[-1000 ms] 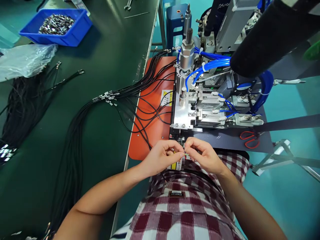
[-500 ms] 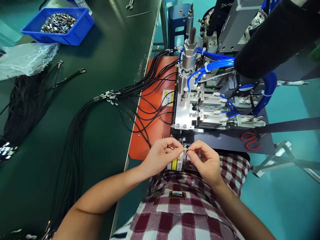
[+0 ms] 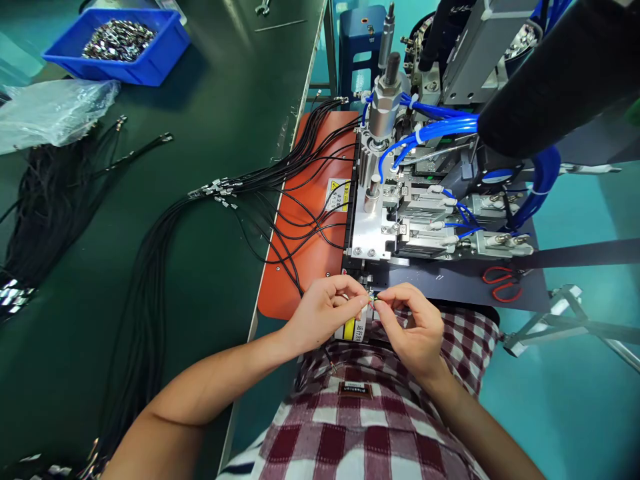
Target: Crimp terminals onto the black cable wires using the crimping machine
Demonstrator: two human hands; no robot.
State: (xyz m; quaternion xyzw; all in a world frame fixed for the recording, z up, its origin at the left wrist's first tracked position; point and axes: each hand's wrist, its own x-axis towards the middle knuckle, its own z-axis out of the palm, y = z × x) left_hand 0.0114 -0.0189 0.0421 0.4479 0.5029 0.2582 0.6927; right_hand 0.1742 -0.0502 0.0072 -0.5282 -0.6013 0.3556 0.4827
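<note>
- Thin coloured wires [image 3: 371, 302] are held between the fingertips of both hands, just in front of the checked garment [image 3: 360, 433].
- The wires are pinched from the left between thumb and forefinger of the left hand [image 3: 327, 312], and from the right by the bent fingers of the right hand [image 3: 413, 327]; the fingertips are nearly touching.
- A yellow-and-white label [image 3: 349, 329] is partly covered by the left hand.
- Beyond the hands, an orange board [image 3: 277, 305] is overlain by black cables [image 3: 150, 287], which are spread leftward across the dark green table [image 3: 225, 280].
- At far left, a blue bin [image 3: 145, 75] is filled with small metal parts [image 3: 119, 40]; a plastic bag [image 3: 60, 110] is laid nearer.
- On the right, a metal machine [image 3: 367, 233] is fitted with blue tubes [image 3: 447, 127].
- Red-handled scissors [image 3: 514, 274] are placed on a dark plate [image 3: 450, 280], above a teal floor [image 3: 575, 393].
</note>
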